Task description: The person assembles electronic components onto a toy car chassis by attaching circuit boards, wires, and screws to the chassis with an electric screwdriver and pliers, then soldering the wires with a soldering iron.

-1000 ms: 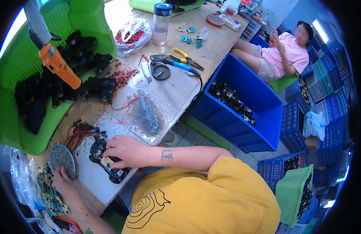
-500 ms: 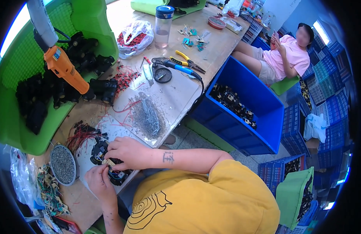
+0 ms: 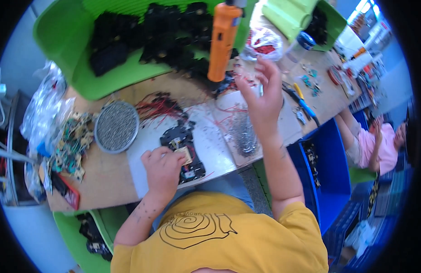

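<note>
The chassis [image 3: 176,135] lies on the white sheet [image 3: 214,152]. Left hand [image 3: 162,172] touches its board [image 3: 186,155], pinch indeterminable; right hand [image 3: 266,95] is raised, fingers apart. Probably light and rigid, wires [image 3: 190,174] fragile: grasp the chassis sides.

Black assembly [image 3: 172,136]: hard plastic by look, mostly matt. Tan board [image 3: 185,155]: flat, smooth, dull; exact material cannot be told. White panel [image 3: 215,154]: smooth, faintly glossy. Bench [image 3: 101,177]: wood-like, dull brown. Grey pellets [image 3: 117,126]: rough, granular mass, dull metallic look. Green bin [image 3: 67,68]: smooth plastic with soft sheen. Orange tool [image 3: 223,41]: smooth plastic casing. Clear bag [image 3: 44,107]: thin, crinkled plastic film, glossy highlights. Blue crate [image 3: 332,182]: smooth plastic. Yellow shirt [image 3: 269,239]: soft matt cloth, lightly creased.
</note>
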`<action>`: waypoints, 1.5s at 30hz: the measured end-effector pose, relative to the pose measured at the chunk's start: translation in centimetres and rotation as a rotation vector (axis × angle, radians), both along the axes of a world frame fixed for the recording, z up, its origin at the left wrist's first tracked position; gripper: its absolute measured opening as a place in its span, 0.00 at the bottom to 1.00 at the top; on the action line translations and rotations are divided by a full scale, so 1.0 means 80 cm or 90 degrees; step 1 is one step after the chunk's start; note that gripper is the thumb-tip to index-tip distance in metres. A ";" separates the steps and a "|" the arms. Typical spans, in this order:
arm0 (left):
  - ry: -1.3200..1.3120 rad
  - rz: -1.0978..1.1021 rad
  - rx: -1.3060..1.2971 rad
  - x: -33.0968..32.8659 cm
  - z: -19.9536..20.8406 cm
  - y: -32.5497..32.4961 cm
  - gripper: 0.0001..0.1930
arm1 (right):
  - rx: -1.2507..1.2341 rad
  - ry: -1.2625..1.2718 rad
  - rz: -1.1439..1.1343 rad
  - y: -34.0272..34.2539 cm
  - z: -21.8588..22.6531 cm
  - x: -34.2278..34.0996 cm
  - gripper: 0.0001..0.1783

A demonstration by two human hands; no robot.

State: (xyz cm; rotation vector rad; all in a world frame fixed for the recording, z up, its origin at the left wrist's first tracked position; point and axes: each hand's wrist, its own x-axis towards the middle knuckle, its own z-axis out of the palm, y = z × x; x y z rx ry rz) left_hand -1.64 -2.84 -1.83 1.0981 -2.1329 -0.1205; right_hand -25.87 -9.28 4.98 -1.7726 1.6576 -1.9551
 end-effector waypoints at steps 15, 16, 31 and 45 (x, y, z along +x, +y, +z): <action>0.010 0.002 -0.009 -0.009 0.005 -0.015 0.10 | 0.181 -0.408 0.559 0.016 0.034 0.096 0.21; 0.002 0.004 -0.018 -0.009 0.005 -0.015 0.10 | 0.185 -0.410 0.557 0.021 0.034 0.098 0.21; -0.056 0.011 -0.037 -0.012 0.008 -0.009 0.10 | 0.105 -0.314 0.619 0.040 0.032 0.106 0.23; -0.067 -0.005 -0.025 -0.005 0.008 -0.007 0.09 | 0.120 -0.291 0.574 0.051 0.025 0.106 0.26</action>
